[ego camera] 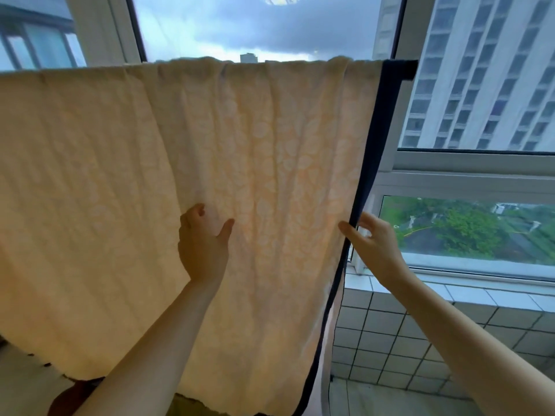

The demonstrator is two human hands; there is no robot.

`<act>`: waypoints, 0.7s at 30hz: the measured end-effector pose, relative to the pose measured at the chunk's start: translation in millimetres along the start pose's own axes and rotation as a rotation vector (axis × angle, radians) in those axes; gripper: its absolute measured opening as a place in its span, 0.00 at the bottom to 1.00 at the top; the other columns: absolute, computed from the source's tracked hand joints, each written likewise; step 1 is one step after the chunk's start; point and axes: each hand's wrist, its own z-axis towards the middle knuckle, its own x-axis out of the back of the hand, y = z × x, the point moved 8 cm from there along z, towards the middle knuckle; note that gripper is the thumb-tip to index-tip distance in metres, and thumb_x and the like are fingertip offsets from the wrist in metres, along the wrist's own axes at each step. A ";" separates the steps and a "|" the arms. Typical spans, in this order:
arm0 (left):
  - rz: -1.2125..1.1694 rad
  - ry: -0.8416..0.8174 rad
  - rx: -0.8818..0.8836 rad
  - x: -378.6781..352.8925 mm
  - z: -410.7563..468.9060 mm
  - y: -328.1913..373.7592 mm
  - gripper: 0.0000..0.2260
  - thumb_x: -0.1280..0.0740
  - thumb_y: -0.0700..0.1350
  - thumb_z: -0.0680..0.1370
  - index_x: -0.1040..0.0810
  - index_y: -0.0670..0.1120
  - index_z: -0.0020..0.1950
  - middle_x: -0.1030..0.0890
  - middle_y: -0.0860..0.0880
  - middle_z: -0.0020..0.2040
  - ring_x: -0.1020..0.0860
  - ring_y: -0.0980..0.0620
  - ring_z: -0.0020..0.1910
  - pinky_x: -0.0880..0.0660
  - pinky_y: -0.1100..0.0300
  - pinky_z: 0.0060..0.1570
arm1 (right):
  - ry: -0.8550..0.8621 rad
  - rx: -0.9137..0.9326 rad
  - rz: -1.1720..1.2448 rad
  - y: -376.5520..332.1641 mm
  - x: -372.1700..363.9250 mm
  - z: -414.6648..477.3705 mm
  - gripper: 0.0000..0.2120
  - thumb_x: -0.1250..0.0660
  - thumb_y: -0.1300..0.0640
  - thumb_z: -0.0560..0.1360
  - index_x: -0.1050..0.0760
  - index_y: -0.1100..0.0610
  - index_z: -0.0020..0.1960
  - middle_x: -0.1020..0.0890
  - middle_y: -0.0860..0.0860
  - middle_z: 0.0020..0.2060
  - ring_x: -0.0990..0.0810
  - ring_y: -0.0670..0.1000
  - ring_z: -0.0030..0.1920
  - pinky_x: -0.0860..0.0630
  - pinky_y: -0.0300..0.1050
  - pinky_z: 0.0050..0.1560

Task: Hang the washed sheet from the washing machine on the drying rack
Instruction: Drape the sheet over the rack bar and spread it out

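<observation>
With the left hand [204, 244], nearest, grips a fold of the sheet [90, 175]; with the right hand [375, 244], pinches its dark hem. Hangs over a covered rod inside the window [468, 175]. Seems limp, damp, weighty: best taken by hems, tugged evenly.

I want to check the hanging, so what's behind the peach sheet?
Behind the sheet, dark fabric shows along its right edge. Window frames and sky rise above its top. The rack bar it hangs over is covered, as is anything directly behind.
</observation>
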 end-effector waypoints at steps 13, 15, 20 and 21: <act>-0.013 0.145 -0.314 32.5 46.3 75.6 0.13 0.32 0.50 0.77 0.24 0.47 0.59 0.21 0.48 0.55 0.24 0.47 0.51 0.23 0.48 0.49 | -0.094 -0.087 -0.232 25.9 13.5 -6.5 0.04 0.31 0.59 0.76 0.18 0.58 0.45 0.17 0.48 0.48 0.18 0.51 0.50 0.23 0.45 0.52; -0.010 0.211 -0.461 44.7 55.5 96.2 0.13 0.31 0.47 0.77 0.24 0.46 0.60 0.22 0.47 0.56 0.27 0.46 0.54 0.25 0.52 0.50 | -0.040 -0.004 -0.275 2.9 25.1 -1.8 0.06 0.27 0.55 0.72 0.20 0.55 0.48 0.21 0.46 0.59 0.23 0.47 0.59 0.27 0.48 0.62; 0.012 0.309 -0.747 63.7 77.7 133.8 0.15 0.32 0.44 0.77 0.24 0.44 0.63 0.23 0.44 0.60 0.29 0.43 0.60 0.33 0.53 0.59 | 0.396 0.290 -0.290 -95.7 71.4 7.3 0.12 0.27 0.57 0.72 0.26 0.57 0.52 0.22 0.50 0.49 0.22 0.50 0.49 0.25 0.46 0.52; 0.019 0.317 -0.780 65.2 82.4 137.5 0.15 0.32 0.44 0.77 0.24 0.43 0.64 0.23 0.43 0.60 0.29 0.43 0.61 0.34 0.55 0.62 | 0.443 0.353 -0.316 -114.6 73.6 7.9 0.10 0.28 0.59 0.73 0.26 0.58 0.52 0.23 0.50 0.47 0.23 0.50 0.47 0.26 0.44 0.50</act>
